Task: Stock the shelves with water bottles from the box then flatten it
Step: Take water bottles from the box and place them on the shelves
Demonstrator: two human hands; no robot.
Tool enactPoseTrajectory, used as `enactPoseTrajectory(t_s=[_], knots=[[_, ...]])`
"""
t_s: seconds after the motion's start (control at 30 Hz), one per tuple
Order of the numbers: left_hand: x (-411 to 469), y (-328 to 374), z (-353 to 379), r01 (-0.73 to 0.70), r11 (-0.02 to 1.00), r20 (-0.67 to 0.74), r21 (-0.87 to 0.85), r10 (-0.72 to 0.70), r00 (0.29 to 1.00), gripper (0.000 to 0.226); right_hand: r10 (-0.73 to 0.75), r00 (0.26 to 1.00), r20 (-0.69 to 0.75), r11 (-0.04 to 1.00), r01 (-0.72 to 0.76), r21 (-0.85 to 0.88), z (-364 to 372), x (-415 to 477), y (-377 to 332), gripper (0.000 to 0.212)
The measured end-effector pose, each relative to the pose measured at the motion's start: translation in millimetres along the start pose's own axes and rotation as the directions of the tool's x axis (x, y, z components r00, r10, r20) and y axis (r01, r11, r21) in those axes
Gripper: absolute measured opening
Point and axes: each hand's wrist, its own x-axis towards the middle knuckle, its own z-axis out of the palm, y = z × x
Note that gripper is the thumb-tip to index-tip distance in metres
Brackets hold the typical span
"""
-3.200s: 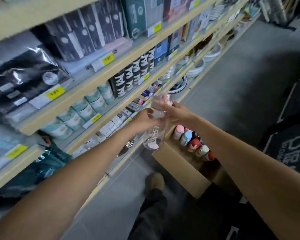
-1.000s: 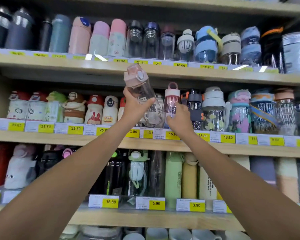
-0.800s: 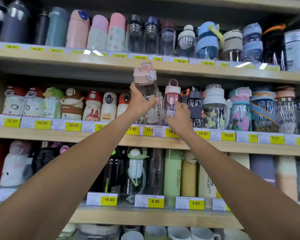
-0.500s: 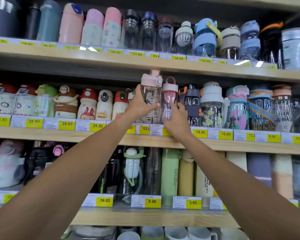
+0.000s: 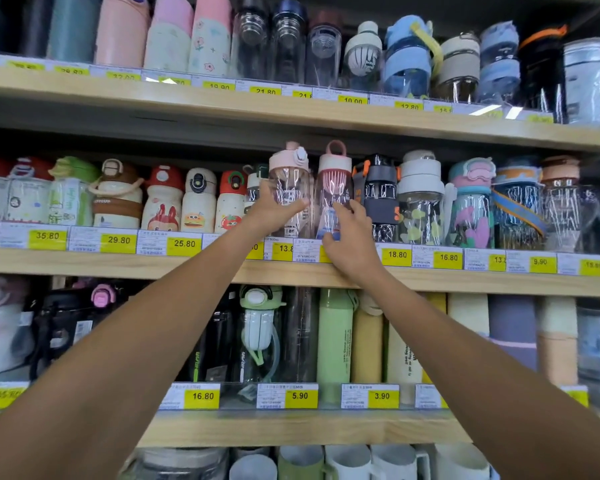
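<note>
Left hand (image 5: 274,211) grips the clear bottle (image 5: 289,195) upright on the shelf (image 5: 187,268); right hand (image 5: 347,237), fingers loosely spread, braces the neighbouring bottle (image 5: 334,199) to hold the gap.

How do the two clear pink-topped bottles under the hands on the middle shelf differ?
The flip-lid bottle has a pale pink cap with a white latch; the loop-lid bottle has a white collar under a darker pink carry loop. The left hand wraps the flip-lid bottle, while the right hand only touches the loop-lid bottle low down. A pink strainer shows inside the loop-lid bottle alone. Both are clear and upright, side by side.
</note>
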Motion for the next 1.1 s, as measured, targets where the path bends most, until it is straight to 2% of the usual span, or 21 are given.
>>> enactPoseTrajectory(t_s=[0.1, 0.27, 0.47, 0.7, 0.83, 0.9, 0.97, 1.03, 1.1], knots=[[-7, 3, 3, -0.012, 0.992, 0.012, 0.126, 0.011, 1.0, 0.105, 0.005, 1.0, 0.005, 1.0, -0.005, 0.026, 0, -1, 0, 0.055], [-25, 9, 4, -0.017, 0.961, -0.016, 0.276, 0.023, 1.0, 0.098, 0.024, 0.998, 0.062, 0.998, -0.028, 0.064, -2, -2, 2, 0.057], [-55, 17, 18, 0.02, 0.934, -0.178, 0.357, 0.047, 0.983, 0.092, 0.003, 0.994, 0.105, 0.99, -0.018, 0.137, -16, -11, 6, 0.054], [-107, 31, 83, 0.006, 0.971, -0.215, 0.24, 0.047, 0.975, 0.074, 0.059, 0.992, 0.114, 0.948, -0.091, 0.305, -48, -60, 34, 0.046], [-150, 35, 137, -0.128, 0.974, -0.201, 0.184, 0.165, 0.966, 0.053, 0.094, 0.988, 0.119, 0.925, -0.131, 0.357, -74, -100, 72, 0.039], [-174, 42, 173, -0.17, 0.982, -0.18, 0.086, 0.183, 0.966, 0.049, 0.149, 0.979, 0.143, 0.917, -0.19, 0.351, -90, -126, 104, 0.037], [-192, 48, 206, -0.148, 0.989, -0.167, -0.029, 0.141, 0.976, 0.047, 0.214, 0.96, 0.18, 0.909, -0.263, 0.323, -106, -146, 134, 0.035], [-213, 55, 242, -0.079, 0.985, -0.087, -0.154, 0.066, 0.994, 0.04, 0.301, 0.93, 0.212, 0.878, -0.357, 0.318, -124, -169, 168, 0.032], [-235, 61, 283, 0.046, 0.962, 0.084, -0.268, -0.025, 0.996, 0.037, 0.382, 0.889, 0.252, 0.835, -0.449, 0.318, -148, -194, 204, 0.027]])
